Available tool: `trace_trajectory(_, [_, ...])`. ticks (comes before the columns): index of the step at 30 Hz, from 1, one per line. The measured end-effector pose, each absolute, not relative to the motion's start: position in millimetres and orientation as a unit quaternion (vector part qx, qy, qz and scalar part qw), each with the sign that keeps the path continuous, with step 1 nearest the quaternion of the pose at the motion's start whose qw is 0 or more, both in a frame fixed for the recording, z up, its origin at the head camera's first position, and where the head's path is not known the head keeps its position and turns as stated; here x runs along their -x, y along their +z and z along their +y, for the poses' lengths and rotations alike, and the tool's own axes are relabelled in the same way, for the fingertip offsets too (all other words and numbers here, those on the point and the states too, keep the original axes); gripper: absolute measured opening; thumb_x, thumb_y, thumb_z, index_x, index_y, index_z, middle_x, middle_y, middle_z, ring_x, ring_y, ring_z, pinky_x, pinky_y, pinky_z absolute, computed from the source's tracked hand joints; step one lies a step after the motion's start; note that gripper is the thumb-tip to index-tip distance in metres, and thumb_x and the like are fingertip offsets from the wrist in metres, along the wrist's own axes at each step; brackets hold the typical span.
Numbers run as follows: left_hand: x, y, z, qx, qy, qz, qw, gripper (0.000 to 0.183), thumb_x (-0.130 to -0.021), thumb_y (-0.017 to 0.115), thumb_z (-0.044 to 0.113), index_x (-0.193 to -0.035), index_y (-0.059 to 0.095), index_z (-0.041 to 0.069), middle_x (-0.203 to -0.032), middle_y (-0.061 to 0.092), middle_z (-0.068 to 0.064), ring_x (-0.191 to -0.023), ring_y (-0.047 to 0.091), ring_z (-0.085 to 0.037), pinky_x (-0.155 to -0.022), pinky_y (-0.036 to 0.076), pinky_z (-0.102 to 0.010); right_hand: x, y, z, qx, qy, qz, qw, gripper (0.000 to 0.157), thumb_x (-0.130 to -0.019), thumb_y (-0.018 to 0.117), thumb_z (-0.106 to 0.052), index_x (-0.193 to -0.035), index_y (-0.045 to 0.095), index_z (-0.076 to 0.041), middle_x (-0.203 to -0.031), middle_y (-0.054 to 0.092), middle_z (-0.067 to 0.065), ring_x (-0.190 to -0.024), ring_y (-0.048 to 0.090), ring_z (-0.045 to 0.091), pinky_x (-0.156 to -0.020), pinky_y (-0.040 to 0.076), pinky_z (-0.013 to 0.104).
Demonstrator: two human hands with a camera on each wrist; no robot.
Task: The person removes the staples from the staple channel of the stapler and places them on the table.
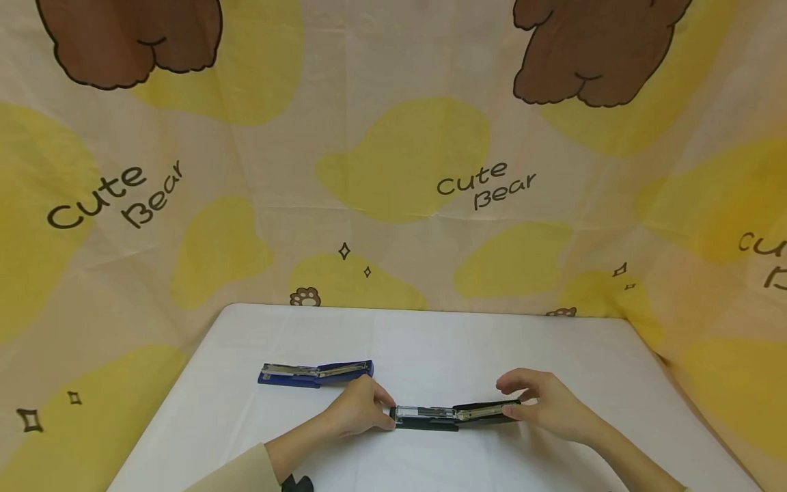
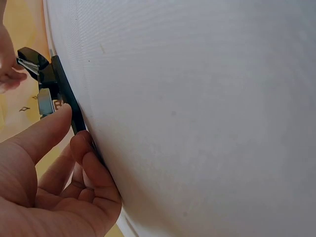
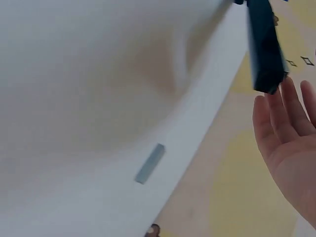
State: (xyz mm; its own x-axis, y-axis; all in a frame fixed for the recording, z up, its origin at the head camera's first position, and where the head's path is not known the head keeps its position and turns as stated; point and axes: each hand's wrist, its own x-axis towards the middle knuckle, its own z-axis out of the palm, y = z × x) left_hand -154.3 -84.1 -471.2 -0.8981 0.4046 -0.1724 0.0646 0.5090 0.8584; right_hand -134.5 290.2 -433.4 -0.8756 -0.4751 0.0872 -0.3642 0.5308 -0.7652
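A black stapler [image 1: 425,418] lies opened out on the white table, its metal magazine facing up and its top arm [image 1: 488,412] folded out to the right and raised a little. My left hand [image 1: 358,410] pinches the stapler's left end between thumb and fingers; the left wrist view shows the thumb [image 2: 54,123] against the base. At the raised right end is my right hand [image 1: 550,403], fingers loosely extended. In the right wrist view these fingers [image 3: 281,116] lie straight beside the arm's tip; whether they touch it I cannot tell.
A blue stapler [image 1: 289,376], also opened out, lies behind my left hand. On the white table [image 1: 492,342] a short grey strip, perhaps staples [image 3: 150,164], shows in the right wrist view. A patterned cloth [image 1: 399,171] hangs behind the table.
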Motion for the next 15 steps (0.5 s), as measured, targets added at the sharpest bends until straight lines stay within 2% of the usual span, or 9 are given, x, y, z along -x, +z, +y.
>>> trace_trajectory(3, [155,-470,-84,-0.134,0.478,0.849,0.181,0.027,-0.072,0.090,-0.003,-0.097,0.080,0.000,-0.070,0.061,-0.004,-0.060,0.052,-0.013,-0.054,0.038,-0.025,134,-422,286,0.243,-0.424,0.871,0.053,0.030,-0.096,0.078,-0.019,-0.120,0.069,-0.004,-0.115,0.072,0.010,-0.104,0.069,0.025,-0.086,0.056,0.031])
trace_trajectory(6, [155,-469,-84,-0.129,0.478,0.849,0.186,0.027,-0.072,0.090,-0.003,-0.097,0.080,0.000,-0.070,0.062,-0.003,-0.060,0.051,-0.013,-0.054,0.038,-0.025,134,-413,280,0.242,-0.430,0.869,0.043,0.025,-0.097,0.075,-0.017,-0.120,0.069,-0.006,-0.115,0.072,0.007,-0.102,0.069,0.019,-0.085,0.057,0.031])
trace_trajectory(10, [155,-469,-84,-0.124,0.477,0.850,0.188,0.026,-0.071,0.090,-0.004,-0.096,0.081,0.001,-0.069,0.062,-0.003,-0.061,0.051,-0.013,-0.054,0.038,-0.025,134,-404,271,0.245,-0.439,0.864,0.037,0.024,-0.099,0.073,-0.016,-0.121,0.069,-0.005,-0.116,0.072,0.004,-0.101,0.069,0.012,-0.084,0.058,0.031])
trace_trajectory(15, [155,-470,-83,-0.126,0.480,0.848,0.188,0.026,-0.071,0.090,-0.005,-0.095,0.080,0.001,-0.068,0.062,-0.004,-0.060,0.051,-0.013,-0.054,0.038,-0.026,134,-399,256,0.251,-0.449,0.857,0.031,0.024,-0.100,0.071,-0.016,-0.122,0.070,-0.006,-0.114,0.073,0.001,-0.101,0.069,0.011,-0.085,0.057,0.030])
